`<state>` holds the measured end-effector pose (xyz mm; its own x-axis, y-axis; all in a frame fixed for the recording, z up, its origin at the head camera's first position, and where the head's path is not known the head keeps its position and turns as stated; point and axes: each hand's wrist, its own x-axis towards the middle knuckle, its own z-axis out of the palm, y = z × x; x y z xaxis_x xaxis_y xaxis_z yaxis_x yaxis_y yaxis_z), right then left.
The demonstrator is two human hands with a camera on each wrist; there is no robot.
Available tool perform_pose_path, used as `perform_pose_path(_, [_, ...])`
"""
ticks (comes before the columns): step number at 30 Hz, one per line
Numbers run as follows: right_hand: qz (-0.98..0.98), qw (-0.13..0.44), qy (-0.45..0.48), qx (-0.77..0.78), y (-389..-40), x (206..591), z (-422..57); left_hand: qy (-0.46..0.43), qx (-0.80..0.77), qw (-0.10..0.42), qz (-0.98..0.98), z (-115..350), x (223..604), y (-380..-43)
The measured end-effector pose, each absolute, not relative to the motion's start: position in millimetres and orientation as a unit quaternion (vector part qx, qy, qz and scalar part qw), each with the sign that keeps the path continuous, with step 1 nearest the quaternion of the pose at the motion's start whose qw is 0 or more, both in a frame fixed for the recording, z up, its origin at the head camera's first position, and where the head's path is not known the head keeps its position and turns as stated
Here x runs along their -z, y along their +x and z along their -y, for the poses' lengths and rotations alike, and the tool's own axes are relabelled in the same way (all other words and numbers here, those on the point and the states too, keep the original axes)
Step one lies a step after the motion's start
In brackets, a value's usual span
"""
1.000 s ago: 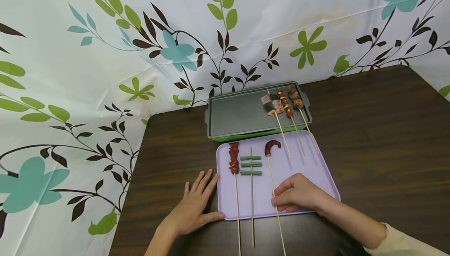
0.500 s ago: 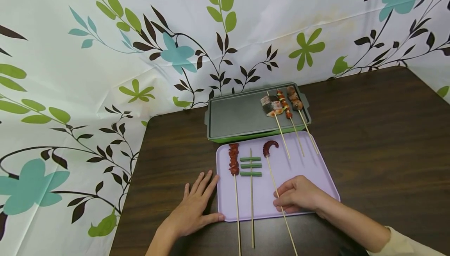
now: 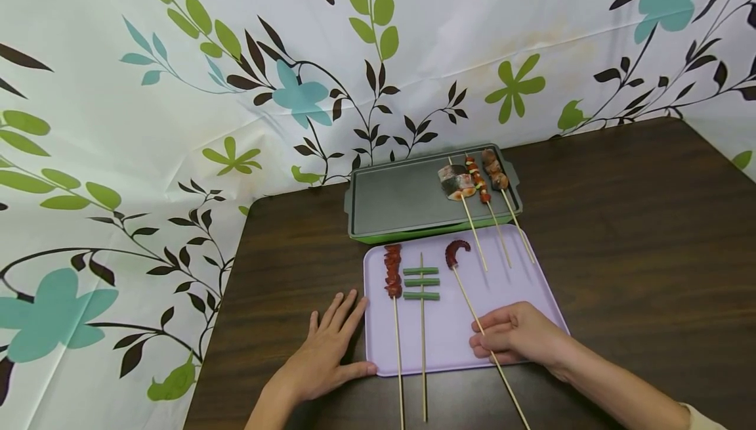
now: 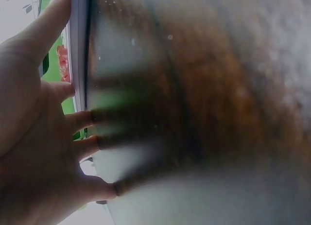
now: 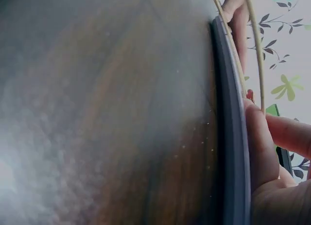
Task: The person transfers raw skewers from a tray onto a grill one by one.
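Note:
My right hand (image 3: 520,335) pinches the stick of a skewer with a curled dark red octopus tentacle (image 3: 453,254) at its tip, over the front right part of a lilac tray (image 3: 549,285). The right wrist view shows thumb and finger at that stick (image 5: 257,55). With fingers spread, my left hand (image 3: 325,351) lies on the table at the tray's left edge, the thumb touching its corner. On the tray's left lie a skewer of red meat pieces (image 3: 392,271) and a skewer with green stalks (image 3: 422,282) set crosswise.
Behind the tray stands a grey-topped green grill (image 3: 396,200). On its right side rest a fish skewer (image 3: 457,182), a red mixed skewer (image 3: 478,179) and a brown meat skewer (image 3: 495,171), sticks reaching over the tray. A patterned cloth (image 3: 443,36) hangs behind the dark wooden table (image 3: 638,233).
My right hand has moved a little right, swinging the lower end of the tentacle skewer's stick to the right. The left hand has stayed put.

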<state>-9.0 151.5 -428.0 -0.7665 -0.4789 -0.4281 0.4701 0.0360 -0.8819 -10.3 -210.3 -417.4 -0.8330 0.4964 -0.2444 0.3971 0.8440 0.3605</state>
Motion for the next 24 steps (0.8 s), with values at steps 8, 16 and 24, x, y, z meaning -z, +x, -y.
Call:
perform_pose_path(8, [-0.612, 0.354, -0.026, 0.707, 0, 420, -155, 0.239, -0.151, 0.163, -0.945, 211, 417, -9])
perform_pose_path(16, [-0.610, 0.345, -0.059, 0.711, 3, 405, -154, 0.238, -0.155, 0.161, -0.945, 213, 418, -9])
perform_pose_path(24, [-0.647, 0.317, -0.093, 0.687, -16, 377, -145, 0.234, -0.156, 0.165, -0.945, 211, 417, -9])
